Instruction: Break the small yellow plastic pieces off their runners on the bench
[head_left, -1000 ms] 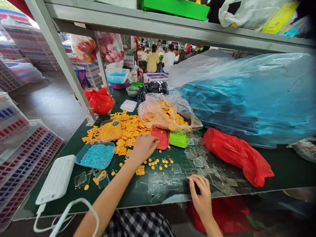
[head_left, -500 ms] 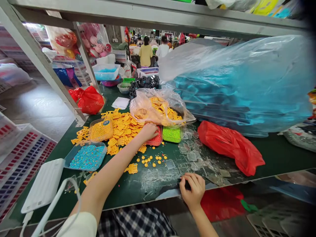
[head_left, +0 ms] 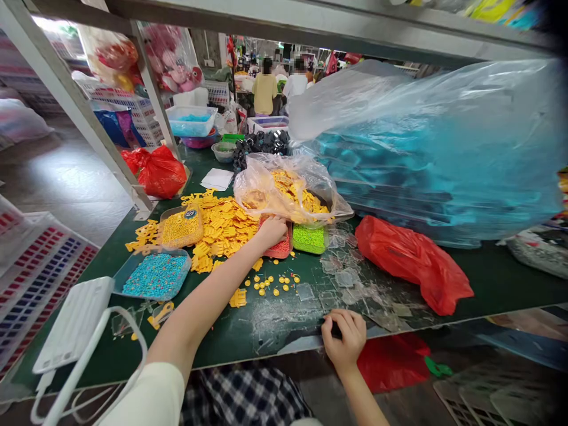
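My left hand (head_left: 271, 229) reaches forward over the tray of red beads (head_left: 280, 247), fingers curled down into it; what they pinch is hidden. My right hand (head_left: 344, 337) rests at the table's front edge, fingers curled over a small dark object I cannot make out. Beside the red tray sit a tray of green beads (head_left: 309, 238), a heap of yellow plastic parts (head_left: 224, 225) and a clear bag of yellow parts (head_left: 288, 192). Loose yellow beads (head_left: 270, 285) and clear plastic squares (head_left: 346, 278) lie between my hands.
A blue bead tray (head_left: 155, 275), a yellow bead tray (head_left: 181, 228), a white ridged case (head_left: 73, 322) and red bags (head_left: 412, 263) lie on the green table (head_left: 510, 290). A big blue-filled plastic bag (head_left: 435, 148) fills the right. Two people stand far back.
My left hand moved forward from the table's loose beads onto the red bead tray. My right hand curled tighter at the front edge. The view shifted slightly.
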